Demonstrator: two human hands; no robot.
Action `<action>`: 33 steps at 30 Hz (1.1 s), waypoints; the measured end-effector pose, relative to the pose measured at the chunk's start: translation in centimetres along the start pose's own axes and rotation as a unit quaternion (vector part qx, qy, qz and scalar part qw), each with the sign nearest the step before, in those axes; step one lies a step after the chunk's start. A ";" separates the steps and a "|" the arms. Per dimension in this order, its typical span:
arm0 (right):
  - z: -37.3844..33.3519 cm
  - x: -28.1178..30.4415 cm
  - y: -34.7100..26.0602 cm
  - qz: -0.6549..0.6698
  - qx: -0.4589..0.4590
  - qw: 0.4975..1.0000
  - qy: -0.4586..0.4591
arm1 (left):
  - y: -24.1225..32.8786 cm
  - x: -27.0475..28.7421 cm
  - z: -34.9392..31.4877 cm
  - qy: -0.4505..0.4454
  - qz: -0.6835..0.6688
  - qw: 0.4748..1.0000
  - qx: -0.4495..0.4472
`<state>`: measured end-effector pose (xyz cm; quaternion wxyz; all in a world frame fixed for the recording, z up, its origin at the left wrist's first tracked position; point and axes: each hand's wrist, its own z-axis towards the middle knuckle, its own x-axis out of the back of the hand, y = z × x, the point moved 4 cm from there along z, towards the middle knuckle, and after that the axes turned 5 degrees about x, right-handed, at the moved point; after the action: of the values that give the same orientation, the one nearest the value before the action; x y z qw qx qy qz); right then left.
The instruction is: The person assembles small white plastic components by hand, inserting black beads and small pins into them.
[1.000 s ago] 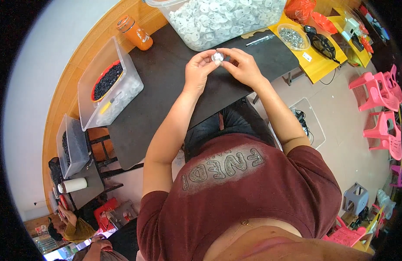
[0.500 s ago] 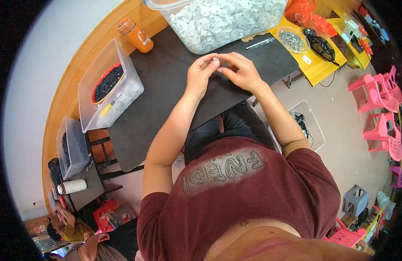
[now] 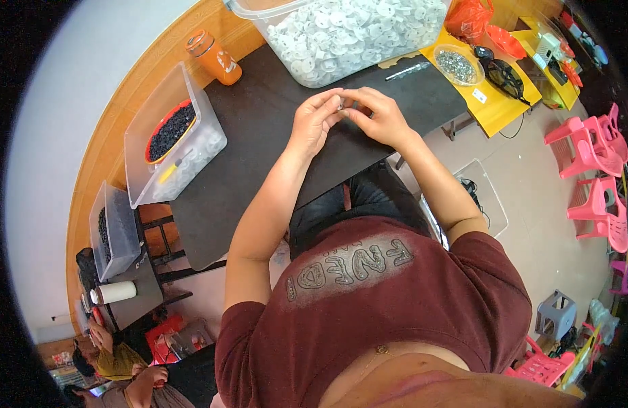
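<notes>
A small pale part [image 3: 342,106] is pinched between the fingertips of the left hand [image 3: 314,122] and the right hand [image 3: 376,117], which are brought together over the far edge of the black table [image 3: 259,156]. The fingers of both hands are curled and closed on the part; most of it is hidden by them, so its shape cannot be told.

Just beyond the hands, a large clear plastic tub [image 3: 341,37] is filled with white round pieces. To the left, on the table's corner, a clear rectangular bin [image 3: 172,146] is seen, holding a red bowl [image 3: 170,130] heaped with small black pieces, with pale bits and a yellow object lying beside the bowl. Further left and lower, a second clear bin [image 3: 113,231] with dark contents is placed on a small side table, near a white cylinder [image 3: 115,292].

An orange bottle [image 3: 213,57] with a pale label is stood tilted by the wall. On the yellow table [image 3: 494,112] to the right, a shallow clear dish [image 3: 455,64] of small grey metal bits is set, near an orange bag [image 3: 471,15].
</notes>
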<state>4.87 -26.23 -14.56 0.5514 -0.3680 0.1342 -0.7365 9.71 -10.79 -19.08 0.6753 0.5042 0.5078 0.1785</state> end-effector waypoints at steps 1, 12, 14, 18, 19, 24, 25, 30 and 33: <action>0.0 0.0 0.0 -0.005 0.009 1.000 0.008 | 0.0 0.0 0.0 -0.008 -0.018 1.000 0.004; -0.1 0.1 0.6 0.017 -0.030 0.999 0.039 | 0.5 1.1 0.2 -0.009 -0.174 0.985 0.008; -0.3 0.0 1.1 0.015 -0.033 0.999 0.041 | 0.7 1.0 0.3 -0.014 -0.190 0.982 0.006; -0.2 0.0 1.1 -0.005 -0.035 0.999 0.034 | 0.9 1.2 0.2 -0.024 -0.218 0.976 0.003; -0.2 0.0 1.1 -0.005 -0.035 0.999 0.034 | 0.9 1.2 0.2 -0.024 -0.218 0.976 0.002; -0.3 -0.1 1.5 -0.005 -0.049 0.998 0.033 | 0.9 1.0 0.2 -0.024 -0.214 0.977 0.003; -0.3 -0.2 1.5 -0.005 -0.049 0.998 0.032 | 0.9 1.1 0.2 -0.024 -0.214 0.977 0.002; -0.2 -0.2 1.5 -0.016 -0.047 0.998 0.034 | 0.9 1.2 0.2 -0.027 -0.211 0.977 0.003; -0.2 -0.3 1.6 -0.025 -0.046 0.998 0.027 | 1.0 1.2 0.2 -0.036 -0.217 0.976 0.006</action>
<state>5.90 -26.59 -15.77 0.5116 -0.3765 0.1737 -0.7525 10.64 -9.58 -18.81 0.7125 0.3923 0.5817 0.0066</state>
